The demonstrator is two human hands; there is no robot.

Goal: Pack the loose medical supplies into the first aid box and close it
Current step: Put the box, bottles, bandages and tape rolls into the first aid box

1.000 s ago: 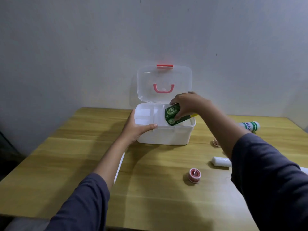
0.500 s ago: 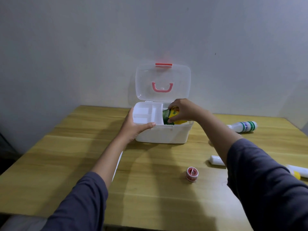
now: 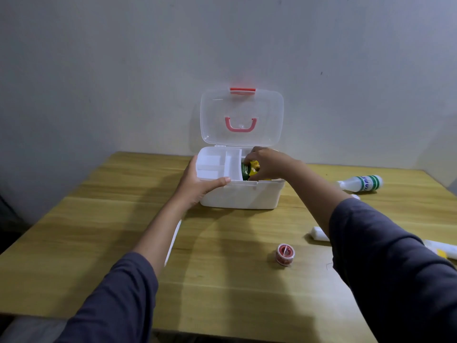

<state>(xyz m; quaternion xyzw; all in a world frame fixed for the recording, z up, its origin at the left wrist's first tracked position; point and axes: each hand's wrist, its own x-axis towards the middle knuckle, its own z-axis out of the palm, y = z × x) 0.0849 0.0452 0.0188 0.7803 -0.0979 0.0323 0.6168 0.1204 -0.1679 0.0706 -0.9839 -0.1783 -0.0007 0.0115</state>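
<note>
first aid box (image 3: 238, 194), 1, far centre of table (image 3: 99, 219), lid (image 3: 241, 117) upright for access. green-yellow packet (image 3: 248, 169), 1, in its right compartment, pinched by right hand (image 3: 265, 163). left hand (image 3: 197, 185) clasps the box corner, steadying it. loose: bottle (image 3: 362, 183), 1; tape roll (image 3: 285, 254), 1; white tubes, seemingly 2, partly hidden.

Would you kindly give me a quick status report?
Left hand steadying box. Right hand pushing green-yellow packet into it. Lid open, path clear.

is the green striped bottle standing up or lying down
Lying down: the green-striped bottle rests on its side on the table, right of the first aid box.
</note>
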